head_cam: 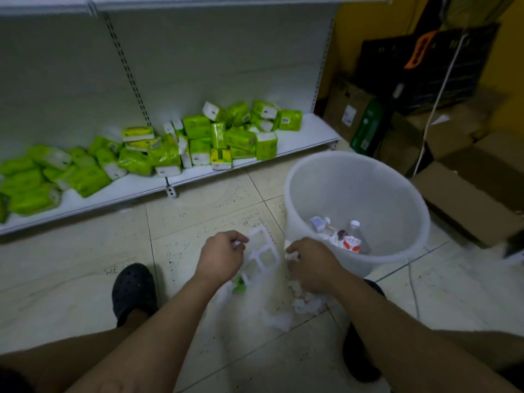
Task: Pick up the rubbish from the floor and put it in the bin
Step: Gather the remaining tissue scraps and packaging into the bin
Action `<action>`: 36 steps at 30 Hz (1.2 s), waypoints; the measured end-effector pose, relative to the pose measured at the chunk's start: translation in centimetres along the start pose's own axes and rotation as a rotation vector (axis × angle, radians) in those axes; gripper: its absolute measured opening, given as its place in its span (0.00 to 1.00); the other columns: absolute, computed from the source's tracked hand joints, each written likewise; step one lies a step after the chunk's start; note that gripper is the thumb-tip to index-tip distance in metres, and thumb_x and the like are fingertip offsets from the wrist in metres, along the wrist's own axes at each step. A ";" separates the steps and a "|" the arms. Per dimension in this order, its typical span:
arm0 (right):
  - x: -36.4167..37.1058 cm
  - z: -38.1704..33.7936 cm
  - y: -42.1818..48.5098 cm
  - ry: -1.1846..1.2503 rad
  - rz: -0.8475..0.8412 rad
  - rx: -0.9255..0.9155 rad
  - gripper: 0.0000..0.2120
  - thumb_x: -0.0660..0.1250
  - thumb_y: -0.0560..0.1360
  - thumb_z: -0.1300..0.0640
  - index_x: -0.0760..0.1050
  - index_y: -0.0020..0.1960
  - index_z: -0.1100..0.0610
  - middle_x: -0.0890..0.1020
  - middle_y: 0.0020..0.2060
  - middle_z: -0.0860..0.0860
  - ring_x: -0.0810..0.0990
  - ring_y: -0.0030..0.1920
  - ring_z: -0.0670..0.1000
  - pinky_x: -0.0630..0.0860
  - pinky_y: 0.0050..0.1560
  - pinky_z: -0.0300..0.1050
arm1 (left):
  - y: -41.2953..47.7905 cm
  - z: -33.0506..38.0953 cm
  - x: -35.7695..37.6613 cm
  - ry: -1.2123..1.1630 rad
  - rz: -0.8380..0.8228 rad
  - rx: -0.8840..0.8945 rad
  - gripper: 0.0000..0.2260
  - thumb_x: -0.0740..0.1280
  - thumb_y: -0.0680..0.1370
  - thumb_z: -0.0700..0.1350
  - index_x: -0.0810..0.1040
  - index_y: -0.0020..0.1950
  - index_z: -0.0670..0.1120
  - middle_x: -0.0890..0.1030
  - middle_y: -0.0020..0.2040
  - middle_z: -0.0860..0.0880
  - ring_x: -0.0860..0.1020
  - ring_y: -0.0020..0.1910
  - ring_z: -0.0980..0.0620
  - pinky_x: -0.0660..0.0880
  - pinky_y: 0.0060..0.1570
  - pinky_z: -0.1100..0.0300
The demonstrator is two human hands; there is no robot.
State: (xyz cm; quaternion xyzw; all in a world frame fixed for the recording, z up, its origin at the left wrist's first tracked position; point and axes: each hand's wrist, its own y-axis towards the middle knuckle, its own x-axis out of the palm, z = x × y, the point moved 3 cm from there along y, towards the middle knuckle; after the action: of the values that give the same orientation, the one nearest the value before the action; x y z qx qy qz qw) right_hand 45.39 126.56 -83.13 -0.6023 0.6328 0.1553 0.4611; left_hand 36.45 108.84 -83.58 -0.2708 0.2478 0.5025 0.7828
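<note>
A translucent white bin (397, 199) stands on the tiled floor at the right, with two plastic bottles (353, 239) and wrappers in its bottom. My left hand (221, 258) is closed on the top edge of a white plastic grid tray (262, 258) that lies tilted on the floor. Just left of the bin, my right hand (309, 263) is closed on crumpled white paper (292, 255). More crumpled tissue (307, 304) and clear wrapping (278, 321) lie on the floor beneath my hands. A small green scrap (239, 285) sits beside the tray.
A low white shelf (141, 185) at the back holds several green tissue packs (198, 137). Cardboard boxes (467, 199) are stacked right of the bin, with a thin white cord (414, 282) running across the floor. My feet in black clogs (133, 290) flank the rubbish.
</note>
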 end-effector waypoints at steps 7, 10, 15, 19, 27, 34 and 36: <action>-9.7 1.6 -2.1 -0.009 0.192 -0.033 0.17 0.68 0.74 0.54 0.76 0.62 0.57 0.78 0.60 0.55 0.77 0.59 0.55 0.70 0.62 0.46 | 1.3 7.4 0.3 -0.013 0.097 0.157 0.11 0.63 0.76 0.40 0.84 0.50 0.50 0.85 0.46 0.52 0.81 0.41 0.54 0.72 0.39 0.66; -11.6 5.0 -2.0 0.032 0.253 0.039 0.16 0.69 0.74 0.53 0.77 0.60 0.56 0.80 0.57 0.54 0.78 0.53 0.53 0.70 0.58 0.43 | 2.4 9.9 2.2 0.020 0.090 0.211 0.11 0.64 0.76 0.41 0.83 0.52 0.50 0.85 0.49 0.53 0.80 0.45 0.55 0.70 0.43 0.67; -11.9 8.9 0.6 0.083 0.194 0.089 0.16 0.67 0.74 0.50 0.77 0.57 0.58 0.79 0.55 0.57 0.78 0.48 0.52 0.72 0.54 0.42 | 4.8 13.4 6.4 0.108 -0.042 0.243 0.14 0.65 0.76 0.46 0.80 0.61 0.53 0.83 0.57 0.51 0.80 0.54 0.53 0.70 0.52 0.66; -11.7 9.2 1.4 0.037 0.139 0.076 0.22 0.68 0.73 0.49 0.72 0.65 0.54 0.71 0.64 0.55 0.76 0.57 0.58 0.74 0.60 0.50 | 5.4 14.0 8.1 0.289 -0.166 0.232 0.16 0.66 0.75 0.50 0.77 0.63 0.57 0.79 0.63 0.52 0.79 0.54 0.51 0.71 0.51 0.63; -7.9 6.5 -1.3 -0.122 0.144 -0.032 0.24 0.67 0.72 0.49 0.70 0.66 0.53 0.71 0.65 0.54 0.73 0.63 0.57 0.70 0.63 0.51 | 0.9 9.4 7.9 0.352 -0.054 0.367 0.16 0.67 0.75 0.48 0.76 0.62 0.51 0.76 0.62 0.47 0.71 0.62 0.46 0.68 0.61 0.55; -0.1 4.5 -4.4 -0.230 -0.057 -0.124 0.21 0.68 0.72 0.48 0.71 0.63 0.52 0.76 0.59 0.53 0.75 0.55 0.53 0.75 0.55 0.49 | -4.2 0.4 8.5 0.420 -0.194 0.286 0.17 0.68 0.74 0.51 0.75 0.62 0.49 0.76 0.62 0.46 0.71 0.61 0.44 0.71 0.59 0.52; 2.6 5.6 -4.5 -0.297 -0.238 -0.065 0.25 0.68 0.73 0.47 0.68 0.66 0.54 0.73 0.63 0.55 0.73 0.60 0.55 0.72 0.57 0.48 | -4.8 -2.5 8.7 0.440 -0.268 0.209 0.19 0.69 0.74 0.52 0.75 0.63 0.49 0.75 0.63 0.45 0.71 0.63 0.44 0.71 0.60 0.52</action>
State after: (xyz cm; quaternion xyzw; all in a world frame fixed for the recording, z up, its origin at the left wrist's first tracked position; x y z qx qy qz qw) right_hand 52.07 128.14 -86.49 -0.6579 0.4768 0.2071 0.5449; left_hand 43.85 111.16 -90.28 -0.3215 0.4242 0.2955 0.7933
